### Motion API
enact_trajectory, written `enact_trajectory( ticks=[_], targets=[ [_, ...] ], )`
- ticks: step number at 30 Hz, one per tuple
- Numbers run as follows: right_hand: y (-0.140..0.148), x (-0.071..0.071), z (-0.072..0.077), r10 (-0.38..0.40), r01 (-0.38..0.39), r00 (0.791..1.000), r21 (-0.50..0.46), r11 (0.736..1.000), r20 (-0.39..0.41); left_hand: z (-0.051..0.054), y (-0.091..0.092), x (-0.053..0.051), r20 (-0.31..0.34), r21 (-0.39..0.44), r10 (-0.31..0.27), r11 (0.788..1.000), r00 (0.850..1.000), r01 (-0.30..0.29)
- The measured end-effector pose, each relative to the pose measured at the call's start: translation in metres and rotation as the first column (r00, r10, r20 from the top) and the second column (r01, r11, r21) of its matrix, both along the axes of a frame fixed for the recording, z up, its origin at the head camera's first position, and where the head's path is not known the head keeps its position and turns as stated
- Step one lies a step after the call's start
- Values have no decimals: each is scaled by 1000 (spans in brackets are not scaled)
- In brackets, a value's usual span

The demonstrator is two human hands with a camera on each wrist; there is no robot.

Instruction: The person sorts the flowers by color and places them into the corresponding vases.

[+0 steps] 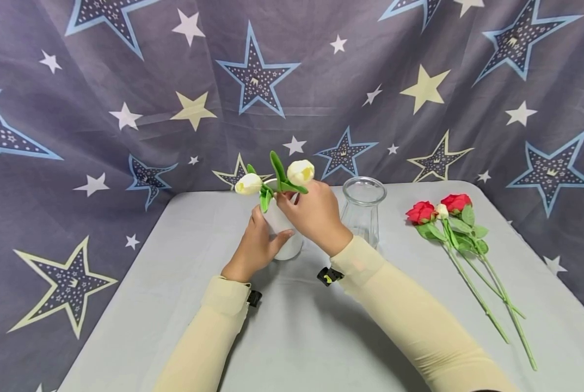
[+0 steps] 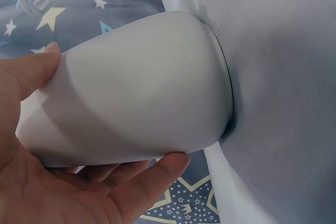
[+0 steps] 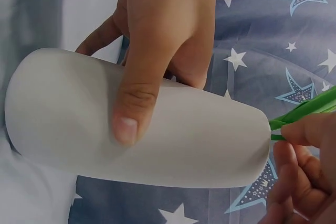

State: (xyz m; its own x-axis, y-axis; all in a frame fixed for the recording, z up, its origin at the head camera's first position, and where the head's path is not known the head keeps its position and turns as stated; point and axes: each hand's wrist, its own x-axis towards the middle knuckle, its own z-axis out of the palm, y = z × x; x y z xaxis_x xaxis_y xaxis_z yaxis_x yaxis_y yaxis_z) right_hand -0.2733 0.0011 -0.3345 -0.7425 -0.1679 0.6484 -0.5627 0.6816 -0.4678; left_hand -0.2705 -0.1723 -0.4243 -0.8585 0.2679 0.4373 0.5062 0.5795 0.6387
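Observation:
A white vase [image 1: 288,246] stands on the table, and my left hand [image 1: 256,242] grips its side, with the thumb across the front. In the left wrist view the vase [image 2: 136,87] fills the middle, its base on the cloth. My right hand [image 1: 318,212] is at the vase mouth and pinches the green stem [image 3: 277,137] of a white tulip [image 1: 300,172]. Another white tulip [image 1: 249,184] leans out over the left of the rim, its green leaves [image 1: 265,197] at the mouth. How deep the stems reach inside is hidden.
A clear glass vase [image 1: 364,204] stands just right of the white one. Farther right lie two red roses [image 1: 421,212] and a white bud [image 1: 442,211] with long crossing stems [image 1: 478,283]. A star-patterned cloth [image 1: 321,98] hangs behind the grey table [image 1: 282,337].

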Motion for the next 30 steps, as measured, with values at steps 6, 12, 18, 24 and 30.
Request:
enact_trajectory(
  ticks=[6,12,18,24,30],
  targets=[
    [-3,-1,-1,25,-26,998,18,999,52,1,0,-1,18,-8,12,1000,1000,-12],
    [-3,0,-3,27,-28,997,19,999,67,2,0,-1,2,-30,10,1000,1000,-10],
    [-3,1,-5,14,-14,999,15,1000,41,2,0,-1,51,-36,45,998,998,-43],
    [-3,3,-6,26,-26,1000,2,1000,-7,0,0,-2,42,-39,49,998,998,-47],
    [-3,1,-7,22,-22,999,1,1000,-37,0,0,-4,63,-36,56,998,996,-53]
  ],
)
